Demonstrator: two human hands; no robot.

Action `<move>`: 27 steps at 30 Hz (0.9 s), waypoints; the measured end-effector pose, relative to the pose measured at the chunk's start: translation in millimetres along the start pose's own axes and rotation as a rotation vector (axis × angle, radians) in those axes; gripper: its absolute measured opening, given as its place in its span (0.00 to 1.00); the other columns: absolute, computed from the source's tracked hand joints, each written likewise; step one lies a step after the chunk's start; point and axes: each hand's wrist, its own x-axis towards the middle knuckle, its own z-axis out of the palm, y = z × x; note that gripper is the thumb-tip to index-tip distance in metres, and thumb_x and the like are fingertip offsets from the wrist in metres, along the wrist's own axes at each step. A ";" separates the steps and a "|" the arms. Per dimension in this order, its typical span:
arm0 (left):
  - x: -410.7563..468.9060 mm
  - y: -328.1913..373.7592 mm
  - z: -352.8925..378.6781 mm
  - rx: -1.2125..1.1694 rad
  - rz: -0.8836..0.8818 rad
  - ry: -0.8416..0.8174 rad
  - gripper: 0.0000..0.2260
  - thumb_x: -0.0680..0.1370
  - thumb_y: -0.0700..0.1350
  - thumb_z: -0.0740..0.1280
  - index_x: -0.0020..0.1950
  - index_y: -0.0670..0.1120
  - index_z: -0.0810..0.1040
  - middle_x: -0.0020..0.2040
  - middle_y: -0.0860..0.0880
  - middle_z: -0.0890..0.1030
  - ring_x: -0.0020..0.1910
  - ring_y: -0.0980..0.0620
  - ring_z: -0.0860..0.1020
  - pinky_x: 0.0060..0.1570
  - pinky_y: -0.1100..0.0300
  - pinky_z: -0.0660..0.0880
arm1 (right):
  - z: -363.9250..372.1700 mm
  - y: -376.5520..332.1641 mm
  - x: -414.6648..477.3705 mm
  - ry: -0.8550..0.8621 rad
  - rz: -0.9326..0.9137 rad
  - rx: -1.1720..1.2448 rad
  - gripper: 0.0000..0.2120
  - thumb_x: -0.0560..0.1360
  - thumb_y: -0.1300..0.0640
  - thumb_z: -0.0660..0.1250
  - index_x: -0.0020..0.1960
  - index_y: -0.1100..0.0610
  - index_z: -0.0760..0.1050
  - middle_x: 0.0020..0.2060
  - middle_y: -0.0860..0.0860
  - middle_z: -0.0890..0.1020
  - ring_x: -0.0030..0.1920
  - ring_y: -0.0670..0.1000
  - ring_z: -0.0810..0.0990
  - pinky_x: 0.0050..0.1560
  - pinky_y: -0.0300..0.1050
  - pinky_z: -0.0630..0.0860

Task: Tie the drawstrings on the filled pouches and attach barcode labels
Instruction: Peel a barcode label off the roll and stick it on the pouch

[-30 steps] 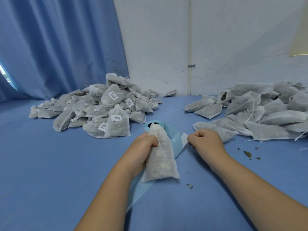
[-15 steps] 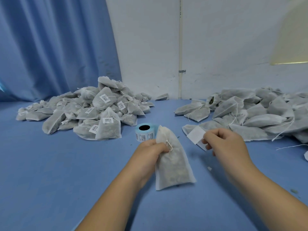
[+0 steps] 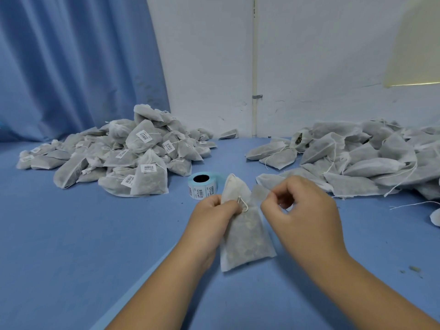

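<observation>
The right hand (image 3: 302,210), fingers (image 3: 270,206) pinching a peeled label (image 3: 260,192), is now much closer to the pouch (image 3: 245,234) gripped by the left hand (image 3: 212,217) — sticking looks next

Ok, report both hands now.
Left hand: grips the filled pouch by its neck.
Right hand: pinches a small, blurred label.

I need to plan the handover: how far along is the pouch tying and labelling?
Done: the left pile holds pouches with barcode labels on them. In hand: the left hand grips one pouch at its gathered neck, while the right hand pinches a blurred label beside it, not yet stuck on. Left: the right pile shows no labels and loose drawstrings. The label roll stands behind.
</observation>
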 end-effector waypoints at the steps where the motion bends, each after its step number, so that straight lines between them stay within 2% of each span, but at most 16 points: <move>1: -1.2 0.9 1.3 -0.002 -0.005 0.008 0.19 0.62 0.45 0.69 0.49 0.38 0.81 0.50 0.37 0.83 0.44 0.45 0.81 0.58 0.41 0.77 | -0.5 0.2 0.9 0.015 -0.010 -0.015 0.08 0.66 0.54 0.65 0.32 0.48 0.67 0.31 0.42 0.74 0.37 0.44 0.74 0.37 0.43 0.71; 3: -2.4 1.3 3.3 -0.008 -0.008 0.019 0.21 0.61 0.45 0.69 0.51 0.36 0.80 0.50 0.36 0.84 0.45 0.44 0.81 0.59 0.41 0.76 | -0.7 0.1 1.5 0.044 -0.039 -0.053 0.07 0.66 0.56 0.66 0.32 0.50 0.68 0.31 0.43 0.74 0.36 0.46 0.74 0.37 0.46 0.71; 5: -3.0 1.2 5.3 -0.013 -0.009 0.024 0.22 0.61 0.45 0.69 0.51 0.35 0.79 0.46 0.38 0.84 0.44 0.45 0.80 0.59 0.41 0.76 | 0.5 -0.7 0.4 0.053 -0.078 -0.109 0.07 0.67 0.58 0.68 0.33 0.53 0.71 0.32 0.44 0.75 0.36 0.49 0.75 0.36 0.48 0.73; 8: -4.5 0.9 7.4 0.010 -0.009 0.017 0.23 0.61 0.45 0.67 0.52 0.34 0.79 0.43 0.41 0.82 0.43 0.46 0.79 0.55 0.41 0.77 | 4.5 -1.9 -1.7 0.079 -0.167 -0.192 0.08 0.66 0.61 0.72 0.34 0.56 0.72 0.31 0.48 0.76 0.34 0.52 0.75 0.30 0.46 0.72; 12: -6.8 1.8 7.9 0.013 -0.005 0.002 0.25 0.62 0.45 0.66 0.54 0.32 0.77 0.43 0.41 0.79 0.43 0.46 0.77 0.47 0.50 0.73 | 10.5 -1.3 -4.2 0.090 -0.296 -0.246 0.04 0.64 0.59 0.67 0.33 0.59 0.73 0.29 0.50 0.75 0.31 0.55 0.74 0.27 0.46 0.71; 16: -8.5 2.4 8.2 0.002 -0.010 0.012 0.22 0.61 0.46 0.67 0.50 0.32 0.76 0.41 0.43 0.76 0.42 0.47 0.75 0.45 0.51 0.70 | 13.5 0.3 -6.2 0.045 -0.309 -0.244 0.04 0.65 0.59 0.67 0.34 0.58 0.74 0.30 0.51 0.76 0.34 0.55 0.75 0.29 0.48 0.73; 20: -9.4 2.7 8.9 -0.010 -0.002 0.007 0.16 0.61 0.47 0.68 0.46 0.40 0.78 0.40 0.44 0.76 0.41 0.49 0.74 0.45 0.52 0.69 | 14.7 2.8 -6.6 -0.022 -0.330 -0.196 0.02 0.66 0.60 0.67 0.37 0.59 0.77 0.34 0.51 0.78 0.37 0.56 0.77 0.34 0.50 0.74; 24: -8.8 1.8 8.6 -0.013 0.021 -0.008 0.23 0.62 0.48 0.69 0.50 0.33 0.77 0.41 0.44 0.77 0.42 0.49 0.74 0.46 0.52 0.69 | 14.5 3.7 -7.1 -0.067 -0.328 -0.173 0.04 0.66 0.62 0.68 0.40 0.58 0.81 0.35 0.51 0.79 0.38 0.55 0.78 0.36 0.48 0.76; 27: -8.6 3.0 6.8 0.006 0.050 -0.065 0.21 0.63 0.48 0.70 0.50 0.34 0.77 0.41 0.44 0.76 0.43 0.49 0.74 0.46 0.51 0.69 | 13.1 4.1 -6.9 -0.086 -0.314 -0.168 0.05 0.67 0.62 0.67 0.40 0.58 0.81 0.35 0.51 0.79 0.38 0.55 0.78 0.36 0.49 0.76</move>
